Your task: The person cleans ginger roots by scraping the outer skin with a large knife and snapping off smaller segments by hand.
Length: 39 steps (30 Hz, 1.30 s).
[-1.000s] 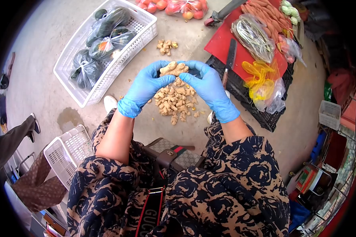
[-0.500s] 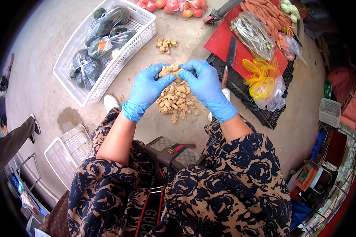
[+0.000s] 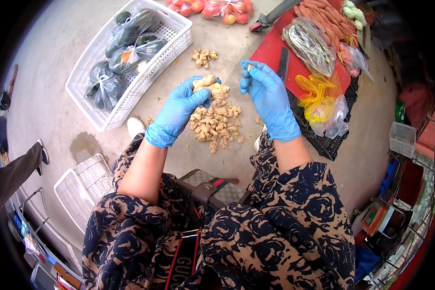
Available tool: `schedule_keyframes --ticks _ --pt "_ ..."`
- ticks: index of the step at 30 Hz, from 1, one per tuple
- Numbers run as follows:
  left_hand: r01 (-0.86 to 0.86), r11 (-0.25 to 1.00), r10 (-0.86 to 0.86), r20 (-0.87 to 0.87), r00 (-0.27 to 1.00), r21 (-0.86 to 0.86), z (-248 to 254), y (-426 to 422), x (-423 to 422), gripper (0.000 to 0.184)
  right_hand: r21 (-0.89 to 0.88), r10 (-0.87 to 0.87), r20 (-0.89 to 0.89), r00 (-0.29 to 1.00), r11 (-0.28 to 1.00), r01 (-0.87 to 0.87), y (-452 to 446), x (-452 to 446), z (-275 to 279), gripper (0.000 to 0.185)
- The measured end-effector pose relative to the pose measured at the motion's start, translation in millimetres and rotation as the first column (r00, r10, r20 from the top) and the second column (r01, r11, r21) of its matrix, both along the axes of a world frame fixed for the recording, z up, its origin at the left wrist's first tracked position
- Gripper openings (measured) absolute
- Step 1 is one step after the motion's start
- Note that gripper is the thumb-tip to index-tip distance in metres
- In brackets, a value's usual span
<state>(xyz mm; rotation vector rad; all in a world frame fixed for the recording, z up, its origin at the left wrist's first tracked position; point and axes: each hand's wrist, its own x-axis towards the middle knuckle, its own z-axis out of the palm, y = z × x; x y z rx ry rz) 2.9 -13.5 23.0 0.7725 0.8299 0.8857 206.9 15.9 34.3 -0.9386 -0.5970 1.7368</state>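
Note:
My left hand point(image 3: 176, 111), in a blue glove, is closed around a knobbly ginger root point(image 3: 212, 89), held above the floor. Apart from it, to the right, my right hand point(image 3: 271, 104), also gloved in blue, pinches a small pale bit of ginger point(image 3: 250, 67) between thumb and fingertips. Under the held root lies a heap of ginger pieces point(image 3: 212, 125) on the concrete, partly covered from view. A smaller cluster of ginger point(image 3: 204, 58) sits farther out.
A white plastic crate point(image 3: 108, 116) with bagged dark green vegetables stands at the left. To the right, a knife point(image 3: 283, 63), partly hidden by my right hand, lies on a red board point(image 3: 266, 50) near sweet potatoes point(image 3: 324, 19) and a yellow net bag point(image 3: 319, 92). A person's leg point(image 3: 19, 174) shows far left.
My hands have come apart. The right one has moved right with a small bit of ginger in its fingertips, while the left keeps the root, now tilted more upright.

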Motion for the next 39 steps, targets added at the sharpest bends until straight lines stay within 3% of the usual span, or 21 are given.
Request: schedule_keyframes --ticks 4,7,10,13,15,16,17,20,21,25,29,35,39 --pt "0.054 0.998 -0.054 0.016 0.998 0.03 4 -1 -1 0.04 -0.074 0.08 -0.215 0.973 0.992 -0.098 -2 0 3 0.023" --pt "0.088 0.996 -0.088 -0.005 0.996 0.033 5 -2 -1 0.039 -0.025 0.202 -0.078 0.976 0.979 -0.204 -4 1 9 0.03" --pt "0.124 0.992 -0.123 -0.047 0.991 0.024 5 -1 -1 0.039 0.022 0.323 0.403 0.856 0.932 -0.362 -9 -6 24 0.029" --pt "0.163 0.987 -0.16 -0.145 0.976 0.005 4 -1 -2 0.038 0.215 0.194 0.456 0.868 0.923 -0.32 -17 -23 17 0.023" --pt "0.196 0.981 -0.192 -0.229 0.954 -0.008 4 -1 0 0.038 0.181 0.197 0.6 0.776 0.911 -0.371 -17 -21 8 0.022" --pt "0.149 0.988 -0.155 -0.151 0.976 -0.052 1 -2 1 0.038 0.16 0.197 0.665 0.72 0.904 -0.395 -18 -20 5 0.021" --pt "0.104 0.99 -0.112 -0.073 0.991 -0.098 -3 -3 3 0.038 0.261 0.089 0.71 0.699 0.888 -0.378 -19 -22 3 0.018" --pt "0.108 0.962 -0.039 0.265 0.963 -0.25 -9 2 -2 0.039 -0.041 0.176 0.495 0.851 0.983 -0.18 -16 -13 11 0.024" --pt "0.136 0.947 -0.012 0.39 0.921 -0.292 -11 6 -5 0.04 -0.042 0.141 0.496 0.857 0.99 -0.138 -13 -11 12 0.027" --pt "0.202 0.913 0.135 0.728 0.672 -0.356 -16 15 -16 0.041 0.002 0.144 0.793 0.592 0.971 -0.238 -10 -3 -16 0.027" --pt "0.141 0.868 0.247 0.661 0.709 -0.476 -8 14 -21 0.043 0.007 0.192 0.876 0.444 0.913 -0.408 -16 -3 -37 0.028" --pt "0.028 0.885 0.267 0.556 0.788 -0.465 -10 12 -23 0.044 0.075 0.109 0.864 0.492 0.938 -0.339 -17 -9 -30 0.026" --pt "-0.038 0.911 0.251 0.48 0.84 -0.41 -13 11 -23 0.043 0.185 0.066 0.732 0.679 0.939 -0.29 -19 -29 -21 0.031"
